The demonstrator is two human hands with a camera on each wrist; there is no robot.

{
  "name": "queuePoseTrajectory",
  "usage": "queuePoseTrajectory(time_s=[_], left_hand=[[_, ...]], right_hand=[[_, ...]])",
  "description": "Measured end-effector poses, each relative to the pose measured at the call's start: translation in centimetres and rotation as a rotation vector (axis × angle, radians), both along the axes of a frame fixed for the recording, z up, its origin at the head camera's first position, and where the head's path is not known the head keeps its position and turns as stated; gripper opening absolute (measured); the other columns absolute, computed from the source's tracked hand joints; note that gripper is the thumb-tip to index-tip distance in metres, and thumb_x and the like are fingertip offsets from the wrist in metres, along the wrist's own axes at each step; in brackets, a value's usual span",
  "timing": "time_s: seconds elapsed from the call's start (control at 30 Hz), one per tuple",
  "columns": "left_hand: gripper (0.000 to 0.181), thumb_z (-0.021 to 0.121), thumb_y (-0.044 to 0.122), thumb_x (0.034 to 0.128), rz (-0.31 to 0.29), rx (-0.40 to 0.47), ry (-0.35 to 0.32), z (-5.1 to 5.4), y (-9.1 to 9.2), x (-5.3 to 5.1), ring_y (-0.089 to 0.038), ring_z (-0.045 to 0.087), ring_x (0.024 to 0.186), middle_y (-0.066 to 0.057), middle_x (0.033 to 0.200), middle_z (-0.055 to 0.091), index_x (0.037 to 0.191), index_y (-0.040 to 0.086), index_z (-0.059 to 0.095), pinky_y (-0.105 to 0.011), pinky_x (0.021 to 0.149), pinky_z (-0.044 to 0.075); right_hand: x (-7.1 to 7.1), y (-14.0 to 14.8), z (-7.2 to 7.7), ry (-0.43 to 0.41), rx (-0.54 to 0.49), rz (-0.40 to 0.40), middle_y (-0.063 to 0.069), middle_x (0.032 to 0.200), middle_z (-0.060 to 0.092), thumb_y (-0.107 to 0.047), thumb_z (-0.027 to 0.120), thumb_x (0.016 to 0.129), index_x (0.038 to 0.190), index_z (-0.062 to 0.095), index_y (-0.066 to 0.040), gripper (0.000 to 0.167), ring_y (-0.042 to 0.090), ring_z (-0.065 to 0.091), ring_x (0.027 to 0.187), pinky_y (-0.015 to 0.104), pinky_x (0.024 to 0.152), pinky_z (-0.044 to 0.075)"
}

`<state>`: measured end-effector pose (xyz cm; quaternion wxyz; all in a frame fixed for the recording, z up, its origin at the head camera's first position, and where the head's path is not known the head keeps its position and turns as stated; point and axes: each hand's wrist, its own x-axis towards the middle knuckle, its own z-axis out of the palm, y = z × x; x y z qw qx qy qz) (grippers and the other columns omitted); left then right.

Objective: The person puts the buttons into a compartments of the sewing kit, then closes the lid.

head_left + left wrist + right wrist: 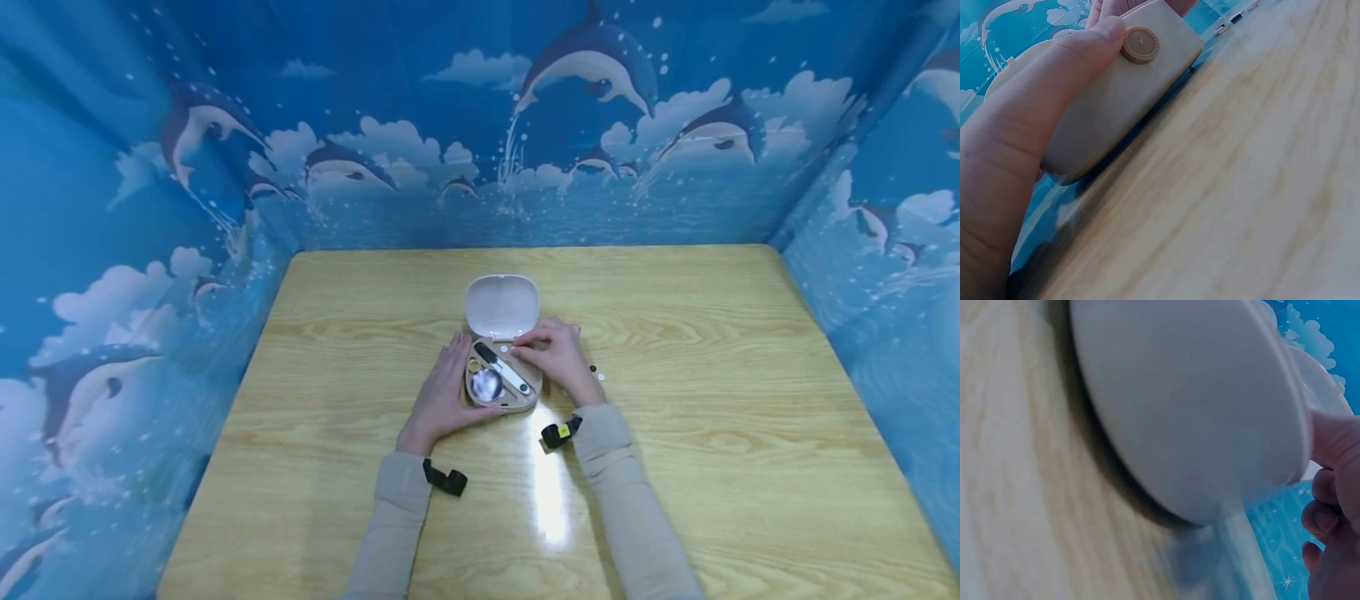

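Observation:
An open sewing case [534, 377], its lid [502, 307] raised at the back, holds a black and white tool [502, 369] lying diagonally, a round silvery piece [487, 385], a gold-coloured ring [474, 365] and a small white piece [504, 348]. The left hand [441, 400] grips the case, fingers along its left side, thumb across its front. In the left wrist view that thumb [1054, 81] lies beside a round catch [1141, 45]. The right hand [558, 354] has thumb and index fingertips close together over the back right compartment; whether they hold anything cannot be told.
A small black piece [593, 367] and a small white piece [601, 377] lie on the wooden table [712, 400], right of the case beside the right hand. Curtains with dolphins [375, 200] stand behind the table and at both sides.

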<state>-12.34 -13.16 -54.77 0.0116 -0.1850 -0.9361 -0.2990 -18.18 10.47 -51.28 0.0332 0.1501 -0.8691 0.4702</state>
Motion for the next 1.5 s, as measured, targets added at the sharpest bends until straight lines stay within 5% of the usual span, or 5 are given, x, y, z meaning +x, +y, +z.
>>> queuePoseTrajectory(time_s=[0.33,0.77,1.07,1.27,1.5], left_hand=[[0.134,0.060,0.089,0.0656,-0.006,0.005,0.004,0.0,0.0,0.1,-0.020,0.002,0.153,-0.006,0.167,0.004,0.161,0.015,0.002,-0.043,0.124,0.009],[0.134,0.065,0.086,0.0654,-0.011,0.023,0.002,-0.1,-0.1,0.0,-0.019,0.002,0.152,-0.005,0.167,0.004,0.161,0.016,0.001,-0.043,0.124,0.009],[0.134,0.064,0.086,0.0652,-0.007,0.016,0.003,-0.2,-0.1,0.0,-0.019,0.001,0.152,-0.005,0.167,0.003,0.161,0.017,0.001,-0.042,0.124,0.009],[0.134,0.065,0.086,0.0648,-0.004,0.024,-0.004,-0.2,-0.1,0.1,-0.017,0.001,0.152,-0.004,0.167,0.004,0.161,0.016,0.002,-0.043,0.124,0.010],[0.134,0.065,0.086,0.0651,-0.004,0.026,0.000,-0.2,-0.1,0.1,-0.017,0.001,0.152,-0.004,0.167,0.004,0.161,0.016,0.002,-0.042,0.124,0.010]], right_hand=[[0.2,0.7,1.6,-0.043,-0.061,-0.030,0.001,0.087,0.068,-0.020,0.086,0.077,0.086,0.079,-0.016,0.012,0.022,0.056,0.094,0.055,0.112,0.014],[0.7,3.0,2.6,0.012,-0.092,-0.093,0.013,0.078,0.059,-0.014,0.086,0.077,0.090,0.079,-0.008,0.016,0.034,0.054,0.085,0.066,0.115,0.003],[1.4,5.4,2.6,0.002,-0.104,-0.142,0.009,0.077,0.054,-0.014,0.085,0.077,0.091,0.079,-0.005,0.018,0.027,0.049,0.081,0.063,0.113,0.014],[2.2,6.8,2.1,-0.099,-0.134,-0.180,0.008,0.079,0.050,-0.018,0.085,0.079,0.094,0.078,-0.006,0.020,0.022,0.042,0.077,0.035,0.077,0.038],[2.9,8.2,0.8,-0.136,-0.159,-0.204,0.005,0.077,0.047,-0.022,0.085,0.079,0.094,0.078,-0.007,0.023,0.020,0.040,0.076,0.033,0.072,0.037]])
